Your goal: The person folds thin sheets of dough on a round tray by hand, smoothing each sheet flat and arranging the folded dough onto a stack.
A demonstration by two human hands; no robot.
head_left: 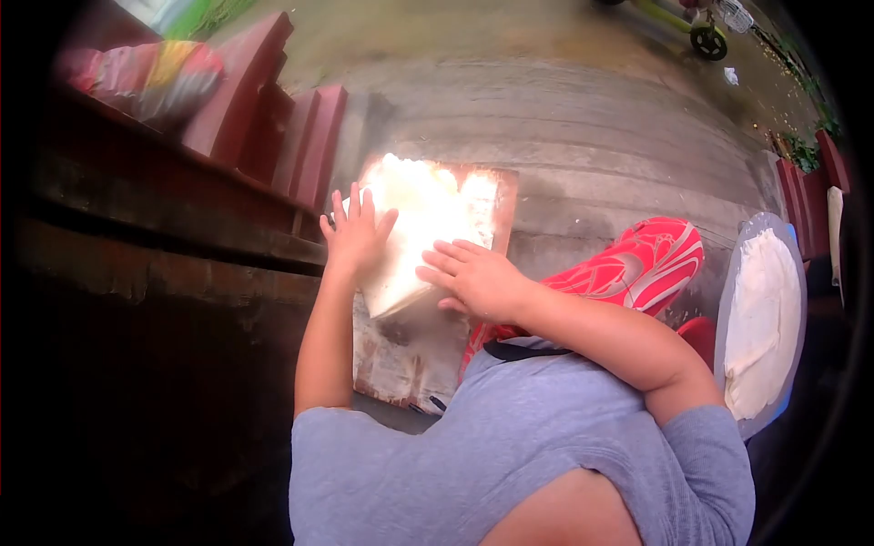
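Observation:
A pale slab of dough (401,268), with one corner pointing towards me, lies on a flour-dusted wooden board (391,364). Bright light washes out its far part and the white flour (419,187) there. My left hand (358,235) is at the dough's left edge, fingers spread and pointing away from me. On the right side, my right hand (481,282) is stretched flat with its fingertips over the dough. Neither hand grips anything. Whether the palms press on the dough cannot be made out.
A long clear tub (792,364) of white dough (765,305) stands at the right. My red-clad leg (637,264) is beside the board. Dark red wooden rails (264,118) and a colourful bag (155,77) are at the left. Concrete steps (583,127) lie ahead, with a wheeled toy (706,41) beyond.

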